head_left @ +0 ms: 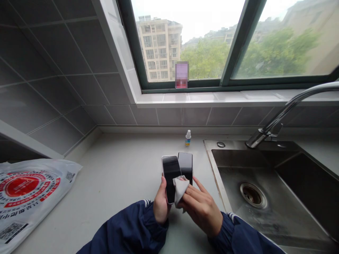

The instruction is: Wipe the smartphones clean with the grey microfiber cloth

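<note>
My left hand (pixel 160 204) grips a smartphone (pixel 169 173) with a dark screen and a pale frame, its thumb along the left edge. In my right hand (pixel 202 206) is a white cloth (pixel 180 188), pinched by the fingers and pressed against the lower right of that screen. Just behind, a second dark phone (pixel 186 164) is partly covered by the first phone and the cloth; whether it lies on the counter or is held, I cannot tell. Farther back, a small white spray bottle (pixel 188 138) with a blue and yellow label stands upright on the counter (pixel 127 165).
To the right is a steel sink (pixel 215 165) with a drain (pixel 253 195) and a chrome faucet (pixel 267 127) arching over it. A white plastic bag (pixel 53 197) with red printing lies at the left. Behind the counter rise a tiled wall (pixel 169 115) and a window (pixel 212 53).
</note>
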Demonstrator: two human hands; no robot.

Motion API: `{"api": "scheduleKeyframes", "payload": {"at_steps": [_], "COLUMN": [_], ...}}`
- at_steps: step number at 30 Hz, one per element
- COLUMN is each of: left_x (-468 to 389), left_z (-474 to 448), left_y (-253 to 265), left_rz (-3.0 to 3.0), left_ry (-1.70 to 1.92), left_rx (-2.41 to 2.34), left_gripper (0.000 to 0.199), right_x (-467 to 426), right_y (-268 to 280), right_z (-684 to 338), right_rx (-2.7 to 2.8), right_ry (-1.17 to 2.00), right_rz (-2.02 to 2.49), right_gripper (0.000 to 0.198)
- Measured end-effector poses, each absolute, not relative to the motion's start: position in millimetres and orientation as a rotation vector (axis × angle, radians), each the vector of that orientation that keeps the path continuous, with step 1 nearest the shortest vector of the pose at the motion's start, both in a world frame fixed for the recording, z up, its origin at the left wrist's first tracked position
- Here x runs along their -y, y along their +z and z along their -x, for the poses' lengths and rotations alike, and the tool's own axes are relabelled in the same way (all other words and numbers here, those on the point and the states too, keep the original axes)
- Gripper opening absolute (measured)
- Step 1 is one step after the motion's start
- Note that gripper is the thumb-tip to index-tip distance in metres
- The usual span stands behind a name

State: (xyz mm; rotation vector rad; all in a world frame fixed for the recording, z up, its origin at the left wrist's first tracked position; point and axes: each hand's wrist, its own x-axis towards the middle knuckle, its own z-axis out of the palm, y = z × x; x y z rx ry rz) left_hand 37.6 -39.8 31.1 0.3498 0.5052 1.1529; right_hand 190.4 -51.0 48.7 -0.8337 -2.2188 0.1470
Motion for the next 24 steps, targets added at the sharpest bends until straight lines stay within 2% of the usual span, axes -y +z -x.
{"api": "scheduleKeyframes", "payload": {"at_steps": [4,18,24], "left_x": [36.4,33.0,36.7], "left_z": [-37.0,-36.9,-36.9], "left_y": [29.1,25.0,23.9], "left_rz": [-0.320,-0.291,-0.361], "left_ry": [1.165,1.137,1.097], "left_rx": [-0.524,-0.579,-0.519], "left_gripper": [0.064,0.065,0.065], "right_x": [45.9,43.5,43.6], "right_y": [46.3,36.7,36.7], "right_z": [-195.3,-198.5,-199.6], "right_rx": [2.242,2.266,2.260], "right_ry": [0.161,0.227,0.190], "right_rz": [0.805,0.833,0.853], "right_gripper": [0.018,0.012,0.018]}}
